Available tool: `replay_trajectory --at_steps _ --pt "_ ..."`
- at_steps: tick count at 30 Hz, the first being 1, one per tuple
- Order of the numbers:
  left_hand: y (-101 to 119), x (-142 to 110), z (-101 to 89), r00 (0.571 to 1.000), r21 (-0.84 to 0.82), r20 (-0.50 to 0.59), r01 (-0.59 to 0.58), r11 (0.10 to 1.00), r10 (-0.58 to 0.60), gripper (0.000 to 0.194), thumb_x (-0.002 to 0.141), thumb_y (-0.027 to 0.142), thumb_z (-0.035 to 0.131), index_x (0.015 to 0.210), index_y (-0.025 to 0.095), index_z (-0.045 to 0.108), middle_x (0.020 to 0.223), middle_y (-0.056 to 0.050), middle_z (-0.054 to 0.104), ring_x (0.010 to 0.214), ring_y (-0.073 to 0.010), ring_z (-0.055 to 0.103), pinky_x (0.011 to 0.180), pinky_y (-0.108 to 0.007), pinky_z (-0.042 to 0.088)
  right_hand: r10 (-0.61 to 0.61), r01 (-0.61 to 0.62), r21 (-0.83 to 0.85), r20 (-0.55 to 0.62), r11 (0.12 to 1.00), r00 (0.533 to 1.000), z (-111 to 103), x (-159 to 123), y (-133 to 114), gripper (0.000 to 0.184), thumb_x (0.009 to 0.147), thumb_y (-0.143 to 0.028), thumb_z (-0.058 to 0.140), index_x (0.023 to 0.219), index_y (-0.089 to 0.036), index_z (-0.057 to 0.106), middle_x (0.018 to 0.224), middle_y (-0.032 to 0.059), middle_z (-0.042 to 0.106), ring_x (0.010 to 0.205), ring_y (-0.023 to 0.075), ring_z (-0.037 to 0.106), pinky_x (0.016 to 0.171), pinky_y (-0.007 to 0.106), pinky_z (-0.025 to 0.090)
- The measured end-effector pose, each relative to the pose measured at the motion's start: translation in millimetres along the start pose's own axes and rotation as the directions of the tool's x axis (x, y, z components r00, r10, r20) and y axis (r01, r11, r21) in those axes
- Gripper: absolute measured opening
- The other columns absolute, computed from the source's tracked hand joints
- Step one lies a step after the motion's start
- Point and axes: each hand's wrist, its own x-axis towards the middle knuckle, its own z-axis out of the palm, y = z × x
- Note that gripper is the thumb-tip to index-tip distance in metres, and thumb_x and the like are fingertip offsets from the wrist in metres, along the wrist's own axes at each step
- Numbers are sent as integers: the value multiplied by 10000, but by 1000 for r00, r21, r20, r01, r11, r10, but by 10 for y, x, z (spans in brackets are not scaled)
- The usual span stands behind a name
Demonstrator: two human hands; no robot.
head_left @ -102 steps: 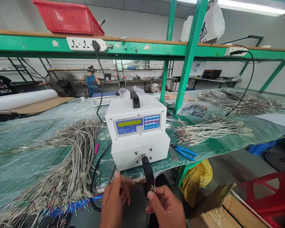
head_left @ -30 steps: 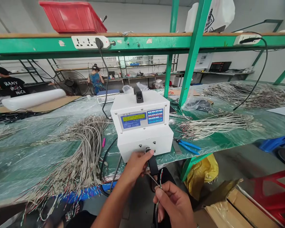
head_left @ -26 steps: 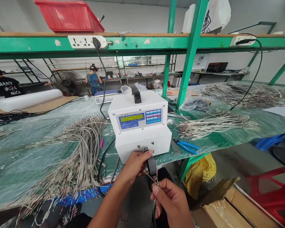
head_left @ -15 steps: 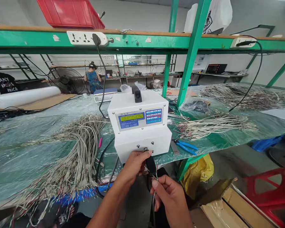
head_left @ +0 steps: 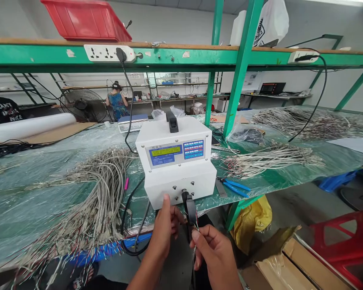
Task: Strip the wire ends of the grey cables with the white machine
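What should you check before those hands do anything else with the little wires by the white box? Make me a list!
1. Right hand pinches the thin wires: ok.
2. Left hand sits beside the black arm, fingers off it: cannot tell.
3. Wire tips reach the black arm: cannot tell, too small.
4. White machine screen lit: ok.
5. Blue pliers lie away from both hands: ok.

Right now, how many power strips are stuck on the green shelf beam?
2. One white plastic power strip sits left, above the white box-shaped machine; another white power strip sits far right. More may be hidden off-frame.
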Motion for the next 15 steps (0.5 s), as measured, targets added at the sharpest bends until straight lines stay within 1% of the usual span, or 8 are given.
replay_trajectory --at_steps 2,6,11,13,15 --pt "-93 -79 -10 1000 -13 -28 8 1000 -8 774 797 832 321 474 168 555 402 85 217 358 -72 205 352 -208 228 -5 5 5 -2 1000 1000 3 -19 -5 458 812 -551 724 688 -126 609 476 -46 515 366 54 454 413 160 386" --pt "-255 -216 -6 997 -48 -62 35 998 -38 763 788 828 349 459 168 548 401 85 208 359 -72 208 361 -209 238 9 -8 25 -22 1000 1000 -2 -79 -19 456 790 -551 743 703 -121 618 622 -1 620 383 51 497 414 166 410" --pt "-440 -355 31 996 -74 -61 61 995 -66 752 793 820 378 480 162 563 423 90 202 363 -68 214 371 -210 256 33 -31 63 -27 998 999 -84 -230 -4 497 750 -589 766 673 -126 603 588 -10 605 364 48 490 404 164 412" --pt "-517 -420 72 996 -80 -52 66 995 -71 746 792 814 402 494 154 583 428 90 206 367 -66 216 373 -210 262 75 -72 83 -36 994 997 -157 -339 20 533 711 -625 783 646 -132 590 563 -7 600 350 47 481 393 162 398" --pt "-584 -509 131 997 -86 -36 70 994 -73 735 754 823 462 522 143 619 420 81 247 367 -67 236 369 -213 267 132 -126 111 -51 986 990 -238 -469 33 560 668 -647 806 635 -131 590 548 8 614 344 36 464 386 147 352"
